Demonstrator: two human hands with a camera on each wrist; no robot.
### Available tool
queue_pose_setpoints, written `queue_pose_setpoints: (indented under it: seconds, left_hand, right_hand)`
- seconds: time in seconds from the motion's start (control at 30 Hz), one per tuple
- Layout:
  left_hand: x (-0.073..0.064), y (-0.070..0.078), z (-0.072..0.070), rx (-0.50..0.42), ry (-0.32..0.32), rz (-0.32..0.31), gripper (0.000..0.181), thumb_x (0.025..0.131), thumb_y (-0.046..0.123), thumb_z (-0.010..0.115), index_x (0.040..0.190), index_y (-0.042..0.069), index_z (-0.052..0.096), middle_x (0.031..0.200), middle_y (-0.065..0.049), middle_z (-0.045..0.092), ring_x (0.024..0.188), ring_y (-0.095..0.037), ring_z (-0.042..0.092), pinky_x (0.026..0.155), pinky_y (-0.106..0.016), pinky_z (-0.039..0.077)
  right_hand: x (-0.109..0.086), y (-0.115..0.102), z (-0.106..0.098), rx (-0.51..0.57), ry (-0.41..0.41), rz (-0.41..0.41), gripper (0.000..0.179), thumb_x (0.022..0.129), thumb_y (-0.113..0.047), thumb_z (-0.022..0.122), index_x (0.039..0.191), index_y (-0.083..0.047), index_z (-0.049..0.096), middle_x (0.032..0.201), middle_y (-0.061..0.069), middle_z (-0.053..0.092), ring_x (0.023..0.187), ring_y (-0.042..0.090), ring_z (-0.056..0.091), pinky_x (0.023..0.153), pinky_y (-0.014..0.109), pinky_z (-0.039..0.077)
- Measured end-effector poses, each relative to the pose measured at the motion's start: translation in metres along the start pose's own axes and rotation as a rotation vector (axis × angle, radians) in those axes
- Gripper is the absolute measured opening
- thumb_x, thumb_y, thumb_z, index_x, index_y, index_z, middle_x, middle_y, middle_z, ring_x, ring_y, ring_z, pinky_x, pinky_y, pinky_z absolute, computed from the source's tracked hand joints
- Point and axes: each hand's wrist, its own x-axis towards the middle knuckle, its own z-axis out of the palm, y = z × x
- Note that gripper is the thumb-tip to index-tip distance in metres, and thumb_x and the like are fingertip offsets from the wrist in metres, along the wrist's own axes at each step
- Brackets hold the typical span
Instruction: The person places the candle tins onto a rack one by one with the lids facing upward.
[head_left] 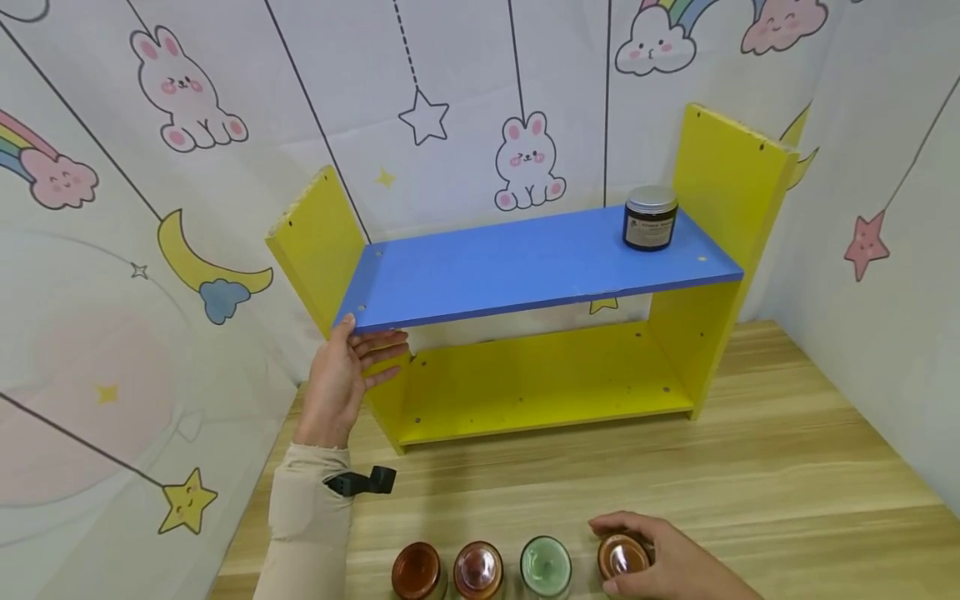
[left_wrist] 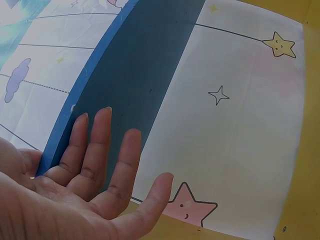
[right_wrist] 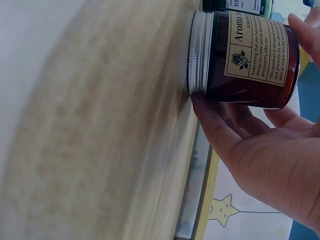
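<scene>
My left hand (head_left: 341, 379) is at the front left corner of a blue shelf board (head_left: 517, 262), its thumb on top and its fingers spread underneath. The left wrist view shows the board's edge (left_wrist: 82, 92) between thumb and fingers. Low on the right, my right hand (head_left: 660, 554) holds an amber candle jar (head_left: 624, 555) with its fingers and thumb around the sides. This jar is upside down, silver lid (right_wrist: 200, 52) against the table, its "Aroma" label (right_wrist: 256, 48) showing sideways. Another dark candle jar (head_left: 650, 218) stands upright on the board's right end.
To the left of the held jar are more upturned jars: a green jar (head_left: 546, 567) and two amber jars, one amber jar (head_left: 478, 570) beside it. Yellow side panels (head_left: 731, 183) flank the blue board, above a yellow bottom board (head_left: 536, 375). The wooden table (head_left: 795, 450) meets printed cloth walls.
</scene>
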Motion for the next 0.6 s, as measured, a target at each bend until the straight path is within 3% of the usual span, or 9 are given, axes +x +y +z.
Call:
queue_pose_setpoints:
  seconds: [0.2,0.4,0.6]
  left_hand:
    - [0.0,0.0,0.0,0.003,0.004,0.0,0.061,0.11,0.05,0.024,0.139,0.006,0.054,0.111,0.002,0.075,0.111,-0.02,0.069,0.105,-0.053,0.044]
    - [0.0,0.0,0.0,-0.003,0.0,0.004,0.06,0.11,0.05,0.024,0.136,0.006,0.056,0.111,0.002,0.075,0.112,-0.02,0.069,0.106,-0.054,0.042]
    - [0.0,0.0,0.001,-0.004,0.001,0.008,0.06,0.11,0.05,0.023,0.136,0.006,0.055,0.111,0.002,0.075,0.113,-0.021,0.069,0.107,-0.055,0.041]
  right_hand:
    - [-0.003,-0.002,0.0,0.008,-0.004,0.021,0.06,0.092,-0.016,0.075,0.145,0.0,0.05,0.144,0.026,0.052,0.113,0.007,0.06,0.089,0.021,0.049]
    - [-0.006,0.002,-0.001,0.083,-0.043,-0.025,0.063,0.094,-0.01,0.071,0.148,0.007,0.043,0.145,0.034,0.046,0.115,0.007,0.061,0.09,0.021,0.05]
    - [-0.011,0.005,-0.004,0.045,-0.033,-0.042,0.065,0.093,-0.01,0.072,0.147,0.009,0.042,0.144,0.036,0.045,0.115,-0.001,0.058,0.09,0.019,0.047]
